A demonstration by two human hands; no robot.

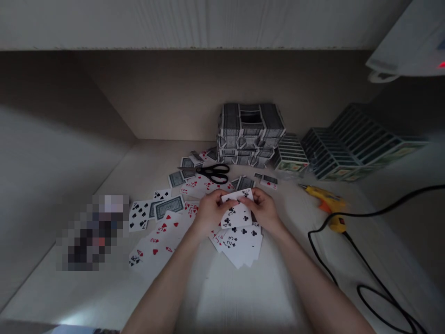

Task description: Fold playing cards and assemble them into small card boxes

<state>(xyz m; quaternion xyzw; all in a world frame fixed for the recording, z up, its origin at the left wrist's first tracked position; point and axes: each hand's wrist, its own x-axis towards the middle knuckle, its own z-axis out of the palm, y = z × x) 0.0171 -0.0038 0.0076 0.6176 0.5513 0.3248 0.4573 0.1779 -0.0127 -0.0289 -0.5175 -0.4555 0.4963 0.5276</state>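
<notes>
Two or more playing cards (239,215) of clubs, a four and a five among them, are held up face toward me between both hands. My left hand (212,209) pinches their left side, thumb across the face. On the right side, my right hand (263,208) grips them with its thumb near the top. Just below lies a fan of loose cards (243,248), with clubs and a red jack showing. More face-up cards (163,239), mostly hearts, spread to the left of my left wrist. Fingers behind the held cards are hidden.
Black-handled scissors (208,172) lie on cards behind my hands. Behind them stands a box-like structure of folded cards (251,132). Stacked card packs (358,144) fill the back right. A yellow glue gun (327,202) trails a black cord (314,250) on the right. A blurred patch (99,232) covers something left.
</notes>
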